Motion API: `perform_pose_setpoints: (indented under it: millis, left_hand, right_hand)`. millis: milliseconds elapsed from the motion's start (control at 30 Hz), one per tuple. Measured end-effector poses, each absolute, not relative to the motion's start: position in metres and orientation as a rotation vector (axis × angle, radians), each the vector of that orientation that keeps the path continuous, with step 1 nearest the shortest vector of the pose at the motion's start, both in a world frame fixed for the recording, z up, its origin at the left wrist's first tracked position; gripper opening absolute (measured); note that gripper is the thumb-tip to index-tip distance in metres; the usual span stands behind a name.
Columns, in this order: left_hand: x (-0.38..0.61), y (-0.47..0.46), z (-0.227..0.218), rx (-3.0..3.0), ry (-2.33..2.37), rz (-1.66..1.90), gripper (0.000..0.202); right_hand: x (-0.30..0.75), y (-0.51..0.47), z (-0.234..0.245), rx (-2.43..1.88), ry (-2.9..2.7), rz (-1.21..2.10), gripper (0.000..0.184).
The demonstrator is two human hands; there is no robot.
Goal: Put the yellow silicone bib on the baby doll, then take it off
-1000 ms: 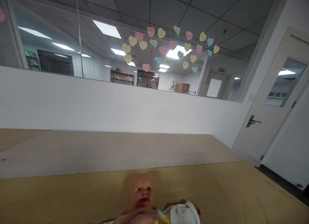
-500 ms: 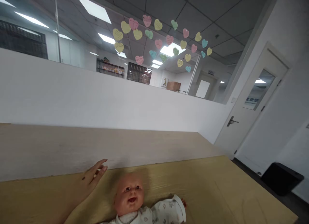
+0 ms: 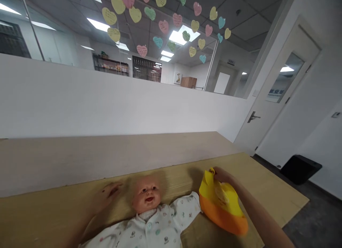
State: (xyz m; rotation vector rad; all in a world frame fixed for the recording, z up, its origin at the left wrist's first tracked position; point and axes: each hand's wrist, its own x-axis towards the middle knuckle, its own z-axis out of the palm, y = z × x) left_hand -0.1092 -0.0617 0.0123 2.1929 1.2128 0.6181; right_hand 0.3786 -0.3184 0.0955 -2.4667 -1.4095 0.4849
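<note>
Right hand (image 3: 221, 174) clenched on the top corner of a yellow bib (image 3: 217, 191), inside of the orange pocket (image 3: 223, 216) hidden; left hand (image 3: 108, 193) open, released, just beside the head of a baby doll (image 3: 146, 195).

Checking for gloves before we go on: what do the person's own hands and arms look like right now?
The left hand and right hand are bare, with no gloves. The left forearm and right forearm show no sleeve, watch or cable; the rest of each arm is out of view.
</note>
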Motion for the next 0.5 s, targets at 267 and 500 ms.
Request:
perform_pose_setpoints:
  millis: [267,500]
  left_hand:
    - [-0.110,-0.067,0.011,2.164,1.148,0.566,0.046]
    - [-0.109,-0.068,0.016,2.139,1.152,0.613,0.047]
  right_hand:
    - [0.422,-0.264,0.050,-2.604,-1.396,0.160,0.014]
    - [0.461,-0.260,0.047,-2.693,-1.373,0.116,0.017]
